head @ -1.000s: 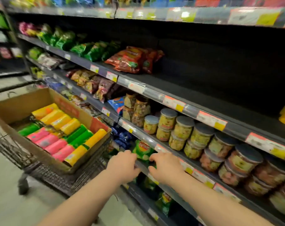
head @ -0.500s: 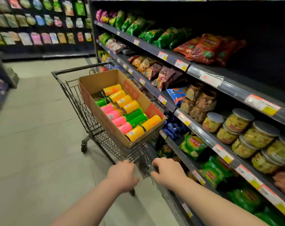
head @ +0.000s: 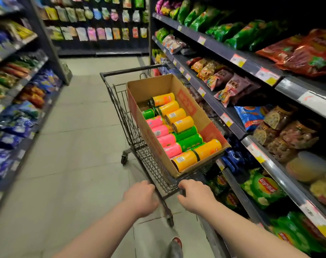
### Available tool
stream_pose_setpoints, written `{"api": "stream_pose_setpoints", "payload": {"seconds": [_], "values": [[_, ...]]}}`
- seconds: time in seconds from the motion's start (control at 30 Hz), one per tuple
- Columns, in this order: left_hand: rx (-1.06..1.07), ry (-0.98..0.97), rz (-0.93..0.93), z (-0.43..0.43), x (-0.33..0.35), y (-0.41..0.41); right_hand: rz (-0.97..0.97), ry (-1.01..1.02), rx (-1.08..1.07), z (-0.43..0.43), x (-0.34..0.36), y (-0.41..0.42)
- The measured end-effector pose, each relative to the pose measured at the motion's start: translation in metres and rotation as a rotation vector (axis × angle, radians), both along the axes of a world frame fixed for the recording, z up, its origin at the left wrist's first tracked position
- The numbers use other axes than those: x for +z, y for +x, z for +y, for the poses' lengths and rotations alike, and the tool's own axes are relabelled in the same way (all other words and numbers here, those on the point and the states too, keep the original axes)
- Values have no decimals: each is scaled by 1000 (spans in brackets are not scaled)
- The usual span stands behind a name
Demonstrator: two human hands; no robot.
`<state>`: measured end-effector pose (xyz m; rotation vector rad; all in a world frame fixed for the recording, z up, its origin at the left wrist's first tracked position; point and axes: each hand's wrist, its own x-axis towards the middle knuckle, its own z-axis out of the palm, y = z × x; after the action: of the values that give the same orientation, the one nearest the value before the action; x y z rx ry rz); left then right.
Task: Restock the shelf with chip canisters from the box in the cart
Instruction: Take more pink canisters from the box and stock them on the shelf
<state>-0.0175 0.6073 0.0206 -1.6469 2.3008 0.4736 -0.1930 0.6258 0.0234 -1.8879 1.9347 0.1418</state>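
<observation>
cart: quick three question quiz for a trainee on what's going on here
1. True or false: the left hand and right hand both hold the cart by its near rim.
2. Which colour of canisters is absent from the box? A yellow B pink C blue D green
3. Fill in: the canisters lie on their ___.
Key: 1 true; 2 C; 3 sides.

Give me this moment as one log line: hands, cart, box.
left hand: grips cart near rim | right hand: grips same rim | box: in cart, open | canisters: lying in box, none in hand
</observation>
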Motion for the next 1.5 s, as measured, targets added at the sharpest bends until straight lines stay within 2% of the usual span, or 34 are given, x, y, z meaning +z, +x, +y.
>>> {"api": "stream_pose_setpoints", "payload": {"seconds": [0.23,0.43,0.8,1.2,1.5], "values": [[-28,-14,-88,-89,13,-24,-54,-19,-21,-88,8,-29],[-72,-43,-95,-155,22,-60,-91,-13,-40,-147,5,-63],[-129,-41,-110,-211,1,-80,-157,65,-100,-191,-24,-88],[-296,4,-196,-294,-26,-80,-165,125,-215,-239,-43,-69],[-371,11,-210,-404,-38,-47,-230,225,-344,-317,-61,-23]]}}
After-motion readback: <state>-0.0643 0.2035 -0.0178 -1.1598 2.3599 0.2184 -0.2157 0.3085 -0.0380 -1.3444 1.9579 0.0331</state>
